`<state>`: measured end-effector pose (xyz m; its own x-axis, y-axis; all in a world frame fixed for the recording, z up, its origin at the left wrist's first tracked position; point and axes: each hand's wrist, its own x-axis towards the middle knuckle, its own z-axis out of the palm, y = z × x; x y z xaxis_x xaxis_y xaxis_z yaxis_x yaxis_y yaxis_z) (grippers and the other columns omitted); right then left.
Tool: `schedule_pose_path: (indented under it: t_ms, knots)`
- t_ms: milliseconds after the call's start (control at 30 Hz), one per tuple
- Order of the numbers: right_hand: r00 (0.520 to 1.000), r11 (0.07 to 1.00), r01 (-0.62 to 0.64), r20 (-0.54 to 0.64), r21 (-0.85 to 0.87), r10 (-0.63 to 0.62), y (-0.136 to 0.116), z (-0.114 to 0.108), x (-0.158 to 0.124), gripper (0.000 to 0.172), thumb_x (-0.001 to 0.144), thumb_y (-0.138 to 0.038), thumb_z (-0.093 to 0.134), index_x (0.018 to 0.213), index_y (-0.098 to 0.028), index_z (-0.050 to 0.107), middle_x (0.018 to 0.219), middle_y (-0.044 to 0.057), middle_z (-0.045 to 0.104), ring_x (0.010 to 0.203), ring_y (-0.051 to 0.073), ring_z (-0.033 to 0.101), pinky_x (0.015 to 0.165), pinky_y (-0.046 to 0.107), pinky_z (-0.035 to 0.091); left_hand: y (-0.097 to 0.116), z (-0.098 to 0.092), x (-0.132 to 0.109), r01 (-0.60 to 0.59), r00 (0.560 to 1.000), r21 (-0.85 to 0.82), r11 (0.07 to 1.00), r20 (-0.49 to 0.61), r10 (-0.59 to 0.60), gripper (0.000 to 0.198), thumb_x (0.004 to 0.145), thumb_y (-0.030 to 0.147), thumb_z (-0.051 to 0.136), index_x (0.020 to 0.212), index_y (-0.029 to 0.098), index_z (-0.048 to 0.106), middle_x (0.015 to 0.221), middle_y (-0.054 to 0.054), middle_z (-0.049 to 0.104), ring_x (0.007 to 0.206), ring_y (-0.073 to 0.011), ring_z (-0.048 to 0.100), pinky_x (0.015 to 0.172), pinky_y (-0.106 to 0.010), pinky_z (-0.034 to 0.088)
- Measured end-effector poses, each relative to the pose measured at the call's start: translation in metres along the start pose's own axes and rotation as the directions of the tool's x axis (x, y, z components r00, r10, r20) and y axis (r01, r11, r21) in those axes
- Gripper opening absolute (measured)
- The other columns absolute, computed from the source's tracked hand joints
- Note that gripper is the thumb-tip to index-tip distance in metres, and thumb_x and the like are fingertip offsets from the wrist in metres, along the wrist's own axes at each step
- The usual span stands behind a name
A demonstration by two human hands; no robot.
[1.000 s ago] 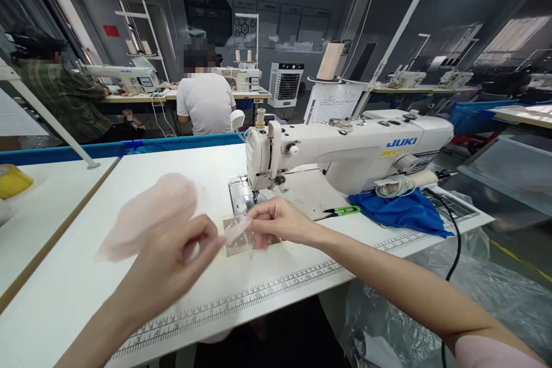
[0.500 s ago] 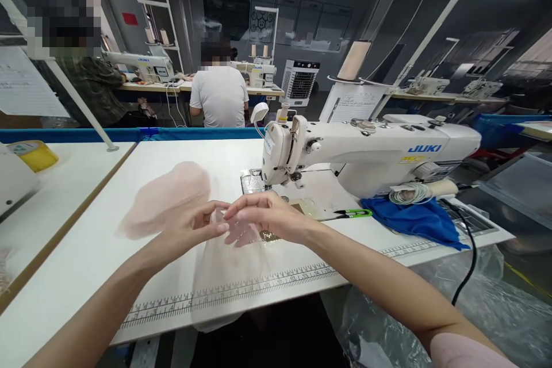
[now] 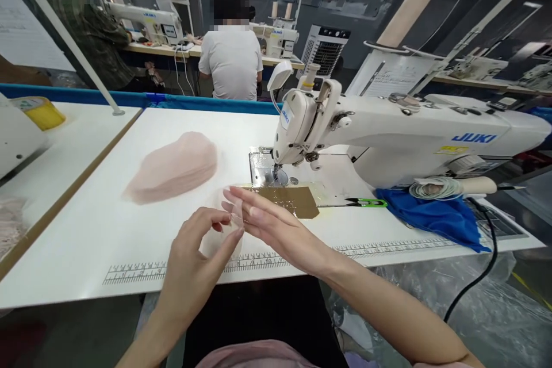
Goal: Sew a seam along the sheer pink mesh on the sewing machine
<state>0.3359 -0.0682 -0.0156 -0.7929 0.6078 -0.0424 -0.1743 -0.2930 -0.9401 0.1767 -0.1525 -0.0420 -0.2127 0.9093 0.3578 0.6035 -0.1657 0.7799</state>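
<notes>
A thin, sheer piece of fabric (image 3: 212,241) hangs between my hands, over the table's front part. My left hand (image 3: 200,247) pinches its edge between thumb and fingers. Beside it, my right hand (image 3: 276,227) has its fingers stretched out flat against the fabric's upper edge. Behind them stands a white sewing machine (image 3: 388,123), its needle area just beyond my right hand. A brown plate (image 3: 297,200) lies on the machine bed. To the left, a pile of pale pink sheer fabric (image 3: 179,167) rests on the white table (image 3: 86,236).
Green snips (image 3: 373,203) and a blue cloth (image 3: 431,221) lie right of the plate. A printed ruler (image 3: 138,272) runs along the front edge. Yellow tape (image 3: 43,112) sits at far left. Two people work at machines beyond.
The view has tilted down and shifted. My right hand's fingers have straightened, and the brown plate shows more. The sheer piece is now bunched closer to my hands.
</notes>
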Motion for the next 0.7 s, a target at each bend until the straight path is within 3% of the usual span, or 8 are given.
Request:
schedule_pose_path:
  t_ms: [133,233,300,367,467,533,600,700]
  knots:
    - [1.0,0.999,-0.018,-0.013,-0.033,0.018,0.006,0.004,-0.008,0.06,0.091,-0.053,0.062,0.146,-0.034,0.044,0.16,0.0,0.034,0.149,0.023,0.029,0.124,0.046,0.024,0.003,0.004,-0.003,0.114,0.993,-0.249,0.962,0.021,-0.112,0.012,0.092,0.033,0.06,0.085,0.025,0.064,0.09,0.004,0.064,0.088,-0.0099,0.058,0.081,-0.019,0.042]
    - [0.999,0.99,-0.028,-0.031,-0.135,0.023,0.009,0.002,-0.013,0.064,0.092,-0.055,0.059,0.149,-0.032,0.039,0.161,0.0,0.03,0.15,0.021,0.026,0.122,0.042,0.028,0.003,0.0,-0.004,0.222,0.975,-0.344,0.912,0.063,-0.214,0.015,0.091,0.038,0.061,0.085,0.024,0.065,0.091,0.003,0.065,0.093,-0.0112,0.059,0.085,-0.019,0.043]
    - [0.999,0.956,0.005,-0.037,-0.295,-0.017,0.012,0.0,-0.016,0.06,0.095,-0.052,0.055,0.149,-0.03,0.04,0.159,0.002,0.035,0.147,0.02,0.035,0.119,0.04,0.035,0.003,-0.002,-0.007,0.292,0.956,-0.387,0.875,0.11,-0.27,0.019,0.091,0.041,0.06,0.086,0.023,0.064,0.09,0.002,0.064,0.092,-0.0116,0.059,0.082,-0.018,0.044]
    - [0.995,0.864,0.057,-0.037,-0.501,-0.088,0.015,-0.003,-0.02,0.051,0.098,-0.047,0.052,0.144,-0.027,0.048,0.149,0.005,0.051,0.135,0.02,0.052,0.111,0.038,0.045,0.003,-0.004,-0.01,0.339,0.941,-0.41,0.847,0.144,-0.307,0.021,0.092,0.043,0.058,0.087,0.023,0.062,0.085,0.003,0.062,0.084,-0.0103,0.058,0.075,-0.017,0.043]
    - [0.946,0.583,0.187,-0.015,-0.791,-0.323,0.019,-0.007,-0.025,0.034,0.1,-0.034,0.052,0.13,-0.021,0.062,0.113,0.006,0.074,0.097,0.017,0.071,0.087,0.032,0.056,0.001,-0.005,-0.015,0.379,0.924,-0.374,0.846,0.196,-0.327,0.025,0.093,0.046,0.055,0.087,0.022,0.06,0.08,0.003,0.057,0.071,-0.0089,0.052,0.065,-0.018,0.04]
    - [0.848,0.318,0.282,0.08,-0.905,-0.524,0.021,-0.009,-0.027,0.025,0.098,-0.025,0.055,0.119,-0.017,0.066,0.091,0.004,0.076,0.076,0.014,0.07,0.07,0.026,0.054,0.001,-0.006,-0.017,0.391,0.914,-0.325,0.861,0.248,-0.321,0.027,0.094,0.047,0.053,0.089,0.022,0.059,0.076,0.003,0.054,0.067,-0.0092,0.048,0.061,-0.02,0.037]
    - [0.735,0.081,0.346,0.216,-0.935,-0.642,0.022,-0.01,-0.028,0.018,0.096,-0.016,0.057,0.11,-0.015,0.068,0.085,0.004,0.075,0.071,0.012,0.068,0.064,0.024,0.051,0.002,-0.007,-0.018,0.396,0.903,-0.299,0.868,0.299,-0.309,0.029,0.094,0.049,0.051,0.089,0.021,0.058,0.073,0.003,0.052,0.064,-0.0098,0.043,0.058,-0.021,0.033]
    - [0.633,-0.151,0.369,0.367,-0.917,-0.681,0.023,-0.009,-0.028,0.014,0.093,-0.009,0.058,0.102,-0.016,0.067,0.087,0.003,0.074,0.076,0.01,0.068,0.065,0.023,0.049,0.009,-0.006,-0.019,0.438,0.875,-0.292,0.85,0.356,-0.329,0.032,0.093,0.051,0.051,0.089,0.021,0.057,0.069,0.003,0.049,0.06,-0.0102,0.037,0.053,-0.023,0.027]
